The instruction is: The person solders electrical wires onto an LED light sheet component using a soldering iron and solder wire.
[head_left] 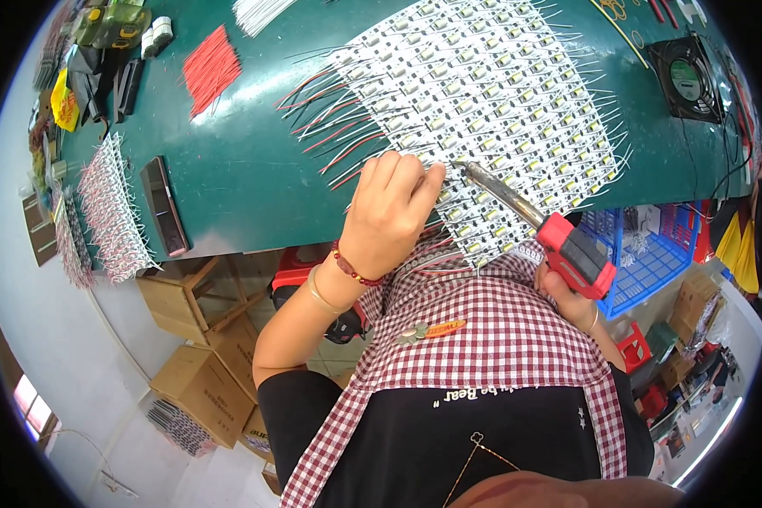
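Observation:
A wide sheet of white LED circuit boards (508, 110) lies on the green table, its near corner reaching over the table's front edge toward my apron. Red, black and white wires (339, 140) stick out along its left side. My left hand (391, 203) rests at the sheet's lower left, thumb and fingers pinched together; what is between them is hidden. My right hand (567, 298) grips a red and black soldering iron (571, 250). The iron's metal tip points left, onto the boards just beside my left thumb.
Red wires (212, 69) and white wires (261, 12) lie in bundles behind. A dark case (165, 206) and wired boards (114, 212) sit left. A black fan (690, 78) stands at far right, above a blue crate (648, 262). Cardboard boxes (203, 394) are on the floor.

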`<act>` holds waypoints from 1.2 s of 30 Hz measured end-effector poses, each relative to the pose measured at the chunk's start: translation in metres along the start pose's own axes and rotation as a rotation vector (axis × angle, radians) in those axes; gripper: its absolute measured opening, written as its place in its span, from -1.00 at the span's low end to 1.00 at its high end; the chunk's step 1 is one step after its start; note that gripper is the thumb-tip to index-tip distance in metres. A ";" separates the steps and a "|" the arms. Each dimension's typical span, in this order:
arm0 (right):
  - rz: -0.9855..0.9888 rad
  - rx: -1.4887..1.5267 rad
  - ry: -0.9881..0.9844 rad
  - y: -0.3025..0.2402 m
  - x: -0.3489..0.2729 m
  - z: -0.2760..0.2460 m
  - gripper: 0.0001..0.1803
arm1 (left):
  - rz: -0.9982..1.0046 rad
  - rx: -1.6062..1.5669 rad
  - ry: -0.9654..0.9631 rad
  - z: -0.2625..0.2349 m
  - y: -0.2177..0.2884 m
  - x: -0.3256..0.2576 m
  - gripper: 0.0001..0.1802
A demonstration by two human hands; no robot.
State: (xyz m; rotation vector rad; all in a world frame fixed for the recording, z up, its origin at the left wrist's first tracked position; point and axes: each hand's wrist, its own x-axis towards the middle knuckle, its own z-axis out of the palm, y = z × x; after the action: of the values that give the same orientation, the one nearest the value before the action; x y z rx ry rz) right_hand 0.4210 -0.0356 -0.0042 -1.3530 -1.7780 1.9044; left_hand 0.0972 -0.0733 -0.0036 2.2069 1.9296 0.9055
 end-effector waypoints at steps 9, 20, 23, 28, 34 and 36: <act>-0.146 -0.174 0.016 0.018 -0.004 -0.002 -0.76 | -0.006 0.007 -0.023 -0.002 0.002 0.003 -0.68; -0.063 -0.105 0.009 0.009 -0.001 0.002 -0.80 | 0.011 0.025 -0.029 -0.003 0.001 0.004 -0.69; -0.088 -0.030 0.032 0.011 -0.003 0.002 -0.84 | 0.016 0.035 -0.038 -0.004 0.002 0.005 -0.70; -0.081 0.196 -0.102 -0.001 0.000 0.001 -0.77 | 0.031 0.060 -0.042 -0.005 0.002 0.006 -0.71; -0.109 0.283 -0.037 -0.011 0.000 0.007 -0.75 | 0.074 0.105 -0.018 -0.008 0.001 0.009 -0.71; -0.115 0.302 -0.053 -0.013 0.000 0.006 -0.76 | 0.084 0.098 0.007 -0.011 0.003 0.009 -0.71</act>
State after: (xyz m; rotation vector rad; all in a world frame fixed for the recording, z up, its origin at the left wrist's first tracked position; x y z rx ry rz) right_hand 0.4114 -0.0368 0.0061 -1.0822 -1.4783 2.0590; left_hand 0.0949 -0.0691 0.0106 2.3584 1.9375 0.8474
